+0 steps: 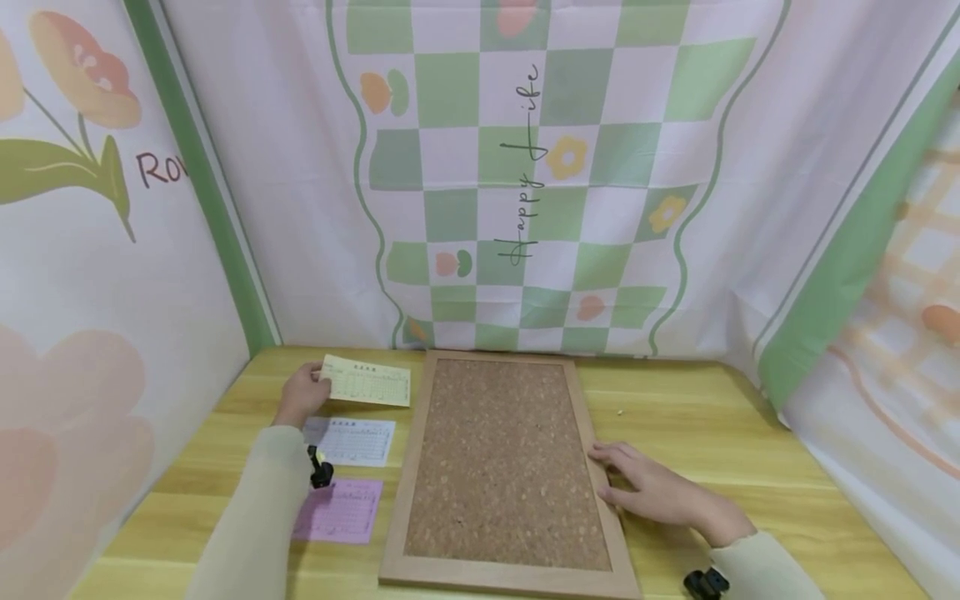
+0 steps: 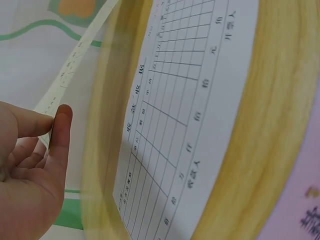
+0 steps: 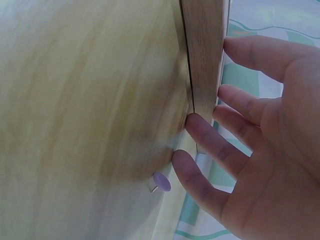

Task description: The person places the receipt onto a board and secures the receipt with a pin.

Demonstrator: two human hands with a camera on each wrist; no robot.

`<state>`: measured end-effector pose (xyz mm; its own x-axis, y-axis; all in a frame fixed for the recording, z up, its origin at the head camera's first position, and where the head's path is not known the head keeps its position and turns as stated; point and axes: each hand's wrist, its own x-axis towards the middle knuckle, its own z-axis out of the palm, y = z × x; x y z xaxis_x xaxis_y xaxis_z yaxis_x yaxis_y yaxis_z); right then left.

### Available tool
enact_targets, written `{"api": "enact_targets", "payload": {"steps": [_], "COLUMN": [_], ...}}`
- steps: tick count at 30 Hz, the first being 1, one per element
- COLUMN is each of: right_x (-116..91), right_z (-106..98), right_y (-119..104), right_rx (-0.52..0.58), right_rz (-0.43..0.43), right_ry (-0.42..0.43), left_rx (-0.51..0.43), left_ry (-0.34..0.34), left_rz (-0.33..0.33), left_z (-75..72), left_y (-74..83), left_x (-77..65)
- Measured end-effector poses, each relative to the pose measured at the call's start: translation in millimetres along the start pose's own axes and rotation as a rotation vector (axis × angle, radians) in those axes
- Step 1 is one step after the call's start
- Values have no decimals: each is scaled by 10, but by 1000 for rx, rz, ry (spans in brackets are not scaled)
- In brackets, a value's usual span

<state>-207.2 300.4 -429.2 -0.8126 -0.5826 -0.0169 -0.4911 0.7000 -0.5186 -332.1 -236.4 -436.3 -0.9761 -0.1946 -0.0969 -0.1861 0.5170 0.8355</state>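
My left hand pinches the left end of a pale yellow form slip between thumb and finger. In the left wrist view the slip is seen nearly edge-on, raised above the table. Below it a white printed form slip lies flat, and nearer still a pink one, partly covered by my left sleeve. A corkboard with a wooden frame lies in the middle. Against its right edge rest the fingertips of my right hand, fingers spread and loosely bent, holding nothing.
A thumbtack with a purple head lies on the wooden table right of the board. Printed curtains hang behind the table and along both sides. Each wrist carries a small black camera.
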Motion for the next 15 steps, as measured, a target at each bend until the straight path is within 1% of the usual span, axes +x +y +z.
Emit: {"api": "enact_targets", "payload": {"steps": [7, 11, 15], "right_x": [3, 5, 2], "right_z": [-7, -5, -6], "right_y": [-2, -9, -15], "right_rx": [-13, -20, -26], "right_rz": [-4, -7, -3], "right_ry": [4, 4, 4], "left_rx": [-41, -39, -72], "left_ry": [-5, -5, -5], "left_rz": [2, 16, 14], "left_z": [-48, -80, -88], "left_y": [-3, 25, 56], "left_x": [-14, -48, -62]}}
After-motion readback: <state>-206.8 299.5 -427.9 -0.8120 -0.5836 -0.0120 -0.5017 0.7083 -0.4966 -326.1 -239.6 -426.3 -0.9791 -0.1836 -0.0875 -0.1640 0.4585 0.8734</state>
